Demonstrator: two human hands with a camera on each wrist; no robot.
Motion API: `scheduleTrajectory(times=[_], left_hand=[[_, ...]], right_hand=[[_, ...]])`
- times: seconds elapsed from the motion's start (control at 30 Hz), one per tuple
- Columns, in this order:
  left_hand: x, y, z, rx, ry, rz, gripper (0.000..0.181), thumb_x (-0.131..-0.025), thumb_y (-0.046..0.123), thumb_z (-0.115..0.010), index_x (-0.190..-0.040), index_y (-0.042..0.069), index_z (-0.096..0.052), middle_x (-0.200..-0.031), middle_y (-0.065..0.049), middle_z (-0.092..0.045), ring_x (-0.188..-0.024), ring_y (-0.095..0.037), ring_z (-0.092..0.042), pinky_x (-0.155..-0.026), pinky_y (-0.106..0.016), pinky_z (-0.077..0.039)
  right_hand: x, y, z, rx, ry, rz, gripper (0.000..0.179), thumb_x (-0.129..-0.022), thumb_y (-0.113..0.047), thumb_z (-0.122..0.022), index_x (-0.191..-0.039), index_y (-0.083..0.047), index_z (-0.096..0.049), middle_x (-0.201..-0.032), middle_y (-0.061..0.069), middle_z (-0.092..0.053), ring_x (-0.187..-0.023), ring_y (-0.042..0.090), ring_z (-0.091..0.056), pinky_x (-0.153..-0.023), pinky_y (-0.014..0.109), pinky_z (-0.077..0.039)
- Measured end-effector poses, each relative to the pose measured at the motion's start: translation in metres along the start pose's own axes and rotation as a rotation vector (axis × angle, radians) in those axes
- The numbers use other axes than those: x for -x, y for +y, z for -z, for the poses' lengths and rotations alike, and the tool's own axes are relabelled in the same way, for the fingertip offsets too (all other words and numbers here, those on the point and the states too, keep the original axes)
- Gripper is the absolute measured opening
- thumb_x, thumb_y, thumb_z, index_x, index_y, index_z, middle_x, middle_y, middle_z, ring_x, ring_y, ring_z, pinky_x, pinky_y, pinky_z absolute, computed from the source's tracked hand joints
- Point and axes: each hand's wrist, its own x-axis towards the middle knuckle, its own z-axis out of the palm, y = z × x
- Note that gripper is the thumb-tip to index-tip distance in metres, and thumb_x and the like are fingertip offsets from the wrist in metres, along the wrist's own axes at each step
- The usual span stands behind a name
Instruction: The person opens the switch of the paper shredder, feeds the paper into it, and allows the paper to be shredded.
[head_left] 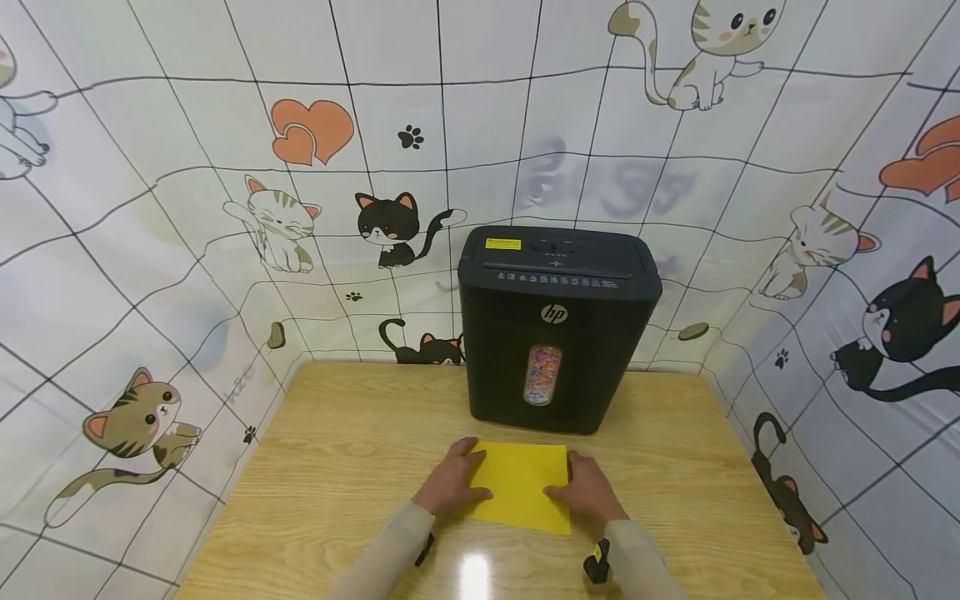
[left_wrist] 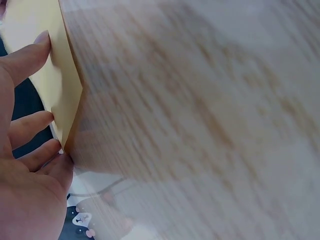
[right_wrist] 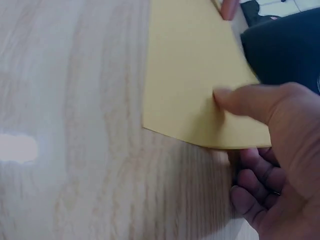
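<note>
A yellow sheet of paper [head_left: 522, 483] is between the two hands, low over the wooden table. At its left edge the left hand [head_left: 454, 479] holds it, thumb on top and fingers along the edge; the left wrist view shows this hand [left_wrist: 30, 150] with the paper's corner [left_wrist: 70, 95] at its fingers. The right hand [head_left: 588, 492] grips the opposite edge. In the right wrist view, its thumb presses on the top of the paper [right_wrist: 185, 75], and the other fingers [right_wrist: 250, 182] curl beneath. Behind the paper stands a black HP paper shredder [head_left: 510, 350], upright.
The shredder has a slot [head_left: 555, 271] on top and a small window [head_left: 542, 375] showing colourful shreds. It stands at the back of the wooden table [head_left: 352, 450]. A cat-patterned tiled covering [head_left: 397, 83] surrounds the table at the back and sides.
</note>
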Motion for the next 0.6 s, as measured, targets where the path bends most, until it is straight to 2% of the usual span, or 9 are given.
scheduleTrajectory(times=[0.1, 0.17, 0.3, 0.47, 0.53, 0.6], left_hand=[[0.0, 0.0, -0.002, 0.017, -0.009, 0.011, 0.076, -0.087, 0.043, -0.081, -0.145, 0.002, -0.055, -0.162, -0.02, -0.035, -0.148, -0.038, -0.039, -0.11, -0.047, -0.05], [0.0, -0.001, -0.003, 0.037, -0.009, 0.02, 0.077, -0.086, 0.043, -0.082, -0.147, 0.003, -0.054, -0.162, -0.02, -0.034, -0.147, -0.038, -0.039, -0.109, -0.047, -0.051], [-0.001, -0.004, -0.005, 0.063, 0.026, 0.02, 0.088, -0.083, 0.042, -0.086, -0.152, 0.005, -0.046, -0.16, -0.022, -0.035, -0.143, -0.04, -0.043, -0.106, -0.05, -0.052], [-0.003, -0.01, -0.002, 0.15, 0.121, 0.025, 0.104, -0.078, 0.038, -0.09, -0.159, 0.007, -0.032, -0.154, -0.022, -0.037, -0.138, -0.038, -0.046, -0.107, -0.051, -0.051], [-0.005, -0.014, -0.001, 0.2, 0.16, 0.043, 0.104, -0.078, 0.037, -0.09, -0.159, 0.008, -0.032, -0.153, -0.02, -0.038, -0.138, -0.037, -0.047, -0.11, -0.05, -0.049], [-0.009, -0.017, 0.002, 0.243, 0.196, 0.049, 0.097, -0.079, 0.035, -0.09, -0.156, 0.007, -0.037, -0.15, -0.017, -0.043, -0.134, -0.036, -0.051, -0.109, -0.049, -0.049]], right_hand=[[0.001, 0.006, 0.003, -0.103, 0.009, -0.02, 0.03, -0.083, -0.019, -0.085, -0.085, -0.006, -0.058, -0.069, 0.001, -0.05, -0.065, 0.015, -0.046, -0.061, 0.03, -0.038], [0.001, 0.01, 0.005, -0.15, 0.03, -0.009, 0.022, -0.085, -0.014, -0.083, -0.083, -0.008, -0.062, -0.07, -0.002, -0.054, -0.065, 0.012, -0.048, -0.062, 0.026, -0.04], [0.002, 0.015, 0.011, -0.218, 0.051, 0.013, 0.015, -0.087, -0.015, -0.082, -0.09, -0.01, -0.069, -0.079, -0.003, -0.066, -0.071, 0.009, -0.055, -0.066, 0.024, -0.047], [0.003, 0.018, 0.017, -0.321, 0.013, -0.015, 0.018, -0.089, -0.019, -0.081, -0.09, -0.008, -0.067, -0.073, -0.002, -0.061, -0.066, 0.01, -0.051, -0.059, 0.023, -0.043], [0.003, 0.018, 0.02, -0.361, 0.007, -0.025, 0.019, -0.088, -0.019, -0.081, -0.094, -0.005, -0.07, -0.075, 0.0, -0.064, -0.067, 0.01, -0.054, -0.058, 0.022, -0.044], [0.003, 0.017, 0.024, -0.388, 0.005, -0.038, 0.022, -0.088, -0.019, -0.082, -0.101, -0.004, -0.073, -0.08, 0.002, -0.069, -0.07, 0.011, -0.058, -0.059, 0.023, -0.048]])
